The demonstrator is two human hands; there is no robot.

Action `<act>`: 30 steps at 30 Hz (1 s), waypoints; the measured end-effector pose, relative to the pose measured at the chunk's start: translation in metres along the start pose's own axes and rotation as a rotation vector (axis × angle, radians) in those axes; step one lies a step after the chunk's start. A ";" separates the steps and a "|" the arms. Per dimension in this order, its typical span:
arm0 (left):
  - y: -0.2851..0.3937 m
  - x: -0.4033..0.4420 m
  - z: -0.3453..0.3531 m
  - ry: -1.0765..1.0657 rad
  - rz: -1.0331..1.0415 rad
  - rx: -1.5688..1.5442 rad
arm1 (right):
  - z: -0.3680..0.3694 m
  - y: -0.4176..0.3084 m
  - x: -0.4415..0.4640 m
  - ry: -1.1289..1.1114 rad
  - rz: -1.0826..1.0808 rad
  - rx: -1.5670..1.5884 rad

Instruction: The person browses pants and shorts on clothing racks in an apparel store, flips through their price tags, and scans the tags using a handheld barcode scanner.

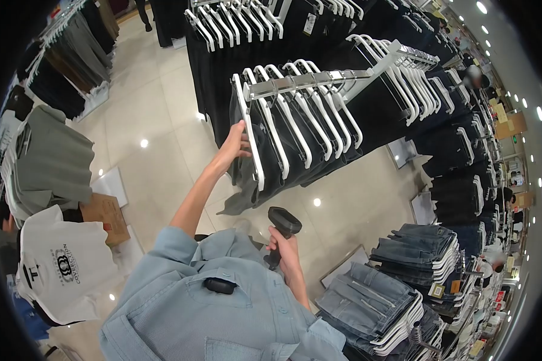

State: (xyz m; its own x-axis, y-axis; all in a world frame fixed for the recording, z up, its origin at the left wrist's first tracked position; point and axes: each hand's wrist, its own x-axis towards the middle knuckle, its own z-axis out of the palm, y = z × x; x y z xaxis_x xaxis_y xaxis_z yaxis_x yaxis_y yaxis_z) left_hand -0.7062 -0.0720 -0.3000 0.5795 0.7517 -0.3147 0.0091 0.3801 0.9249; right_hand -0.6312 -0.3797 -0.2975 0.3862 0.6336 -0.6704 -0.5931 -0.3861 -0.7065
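Note:
My left hand reaches to the front white hanger on a metal rail, with its fingers at the dark garment that hangs there. The fingers are bent and slightly apart, touching the hanger's edge or the cloth. Several more white hangers with dark clothes follow along the rail. In front of my shirt, my right hand is wrapped round the handle of a black handheld scanner, whose head points up and away from me.
Folded-over jeans hang on racks at the lower right. Grey shirts, a white printed T-shirt and a cardboard box are at the left. Other people are partly visible at the far right and top.

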 end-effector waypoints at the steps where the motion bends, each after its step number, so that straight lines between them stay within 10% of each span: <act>1: 0.008 0.001 0.005 -0.007 0.030 0.051 | 0.001 0.000 0.001 -0.005 0.001 -0.005; 12: 0.014 0.004 0.010 0.126 0.032 0.021 | -0.007 0.000 0.001 -0.015 -0.023 0.011; 30: 0.081 -0.142 -0.088 -0.321 0.337 -0.317 | -0.004 -0.004 0.006 -0.021 -0.010 0.000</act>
State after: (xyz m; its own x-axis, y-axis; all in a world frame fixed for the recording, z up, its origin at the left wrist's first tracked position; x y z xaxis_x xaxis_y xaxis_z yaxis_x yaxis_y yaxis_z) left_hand -0.8599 -0.1005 -0.1992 0.7273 0.6768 0.1138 -0.4359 0.3276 0.8382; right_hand -0.6235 -0.3764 -0.2994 0.3771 0.6515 -0.6583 -0.5894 -0.3794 -0.7132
